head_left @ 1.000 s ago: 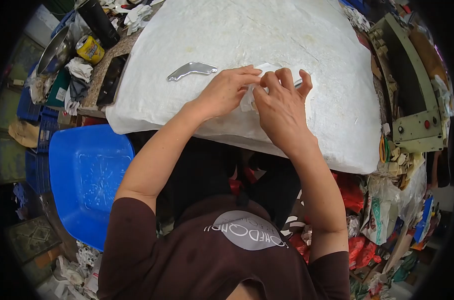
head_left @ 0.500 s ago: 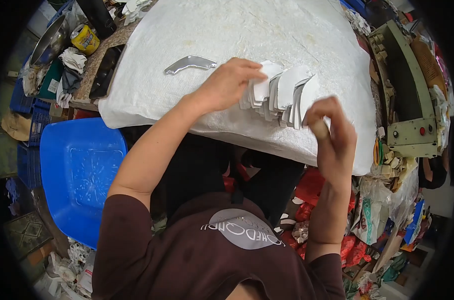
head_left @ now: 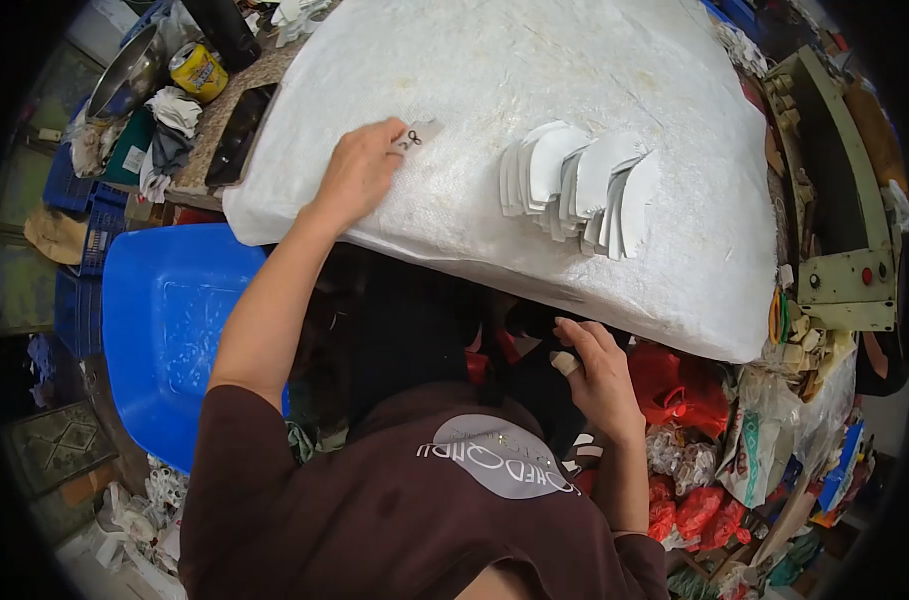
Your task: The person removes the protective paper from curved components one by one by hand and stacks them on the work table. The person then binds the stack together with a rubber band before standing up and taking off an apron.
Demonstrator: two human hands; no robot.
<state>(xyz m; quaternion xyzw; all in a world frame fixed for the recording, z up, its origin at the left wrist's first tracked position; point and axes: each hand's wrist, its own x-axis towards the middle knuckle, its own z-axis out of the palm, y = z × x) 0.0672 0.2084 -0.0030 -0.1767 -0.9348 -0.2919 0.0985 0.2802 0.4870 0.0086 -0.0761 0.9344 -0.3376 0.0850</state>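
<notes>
My left hand (head_left: 362, 170) is closed around the near end of a small flat silvery-grey piece (head_left: 425, 133) with dark handwritten marks, over the white table cover. Part of the piece is hidden by the fingers. To the right, fanned stacks of curved white cut pieces (head_left: 585, 190) lie close together on the cover, untouched by either hand. My right hand (head_left: 605, 385) hangs above my lap, below the table's near edge. Its thumb wears a pale wrap (head_left: 565, 362) and stands apart from the bent fingers, with nothing visible between them.
A white woven sheet (head_left: 425, 60) covers the table. On the left are a blue basin (head_left: 125, 340), a phone (head_left: 242, 135), a yellow can (head_left: 198, 70) and a metal bowl (head_left: 127, 85). A green metal machine (head_left: 845, 265) stands at right, above red bags (head_left: 675, 385).
My left hand has moved left from the white stacks and taken hold of the silvery piece that lay on the cover. My right hand has dropped from beside the stacks to my lap.
</notes>
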